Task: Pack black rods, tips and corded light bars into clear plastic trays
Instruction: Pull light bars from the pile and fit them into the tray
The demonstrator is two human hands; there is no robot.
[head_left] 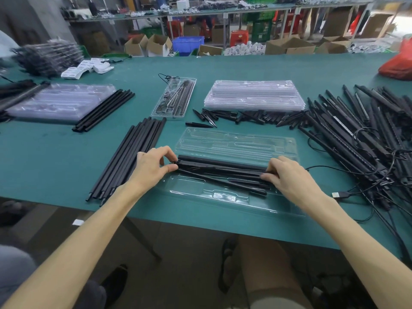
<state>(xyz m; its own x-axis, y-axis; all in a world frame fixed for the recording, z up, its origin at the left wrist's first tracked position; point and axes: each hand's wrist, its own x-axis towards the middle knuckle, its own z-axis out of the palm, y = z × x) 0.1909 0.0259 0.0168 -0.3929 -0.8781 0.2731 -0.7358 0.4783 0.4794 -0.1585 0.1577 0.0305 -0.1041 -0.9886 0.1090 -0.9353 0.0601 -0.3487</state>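
Observation:
An open clear plastic tray [234, 141] lies at the table's near edge. Across its middle lies a bundle of black light bars and rods [220, 169]. My left hand [153, 163] pinches the bundle's left end between thumb and fingers. My right hand [287, 175] grips its right end, fingers curled over the bars. A row of loose black rods [131, 157] lies just left of the tray. Black tips [245, 117] are scattered behind it. A heap of corded light bars [361, 134] fills the right side.
A stack of clear trays [254, 95] stands behind the tips, a packed tray [175, 98] left of it. More trays [60, 103] and rods [104, 110] sit far left. A USB plug [340, 194] lies near my right wrist. A red bag [399, 63] sits far right.

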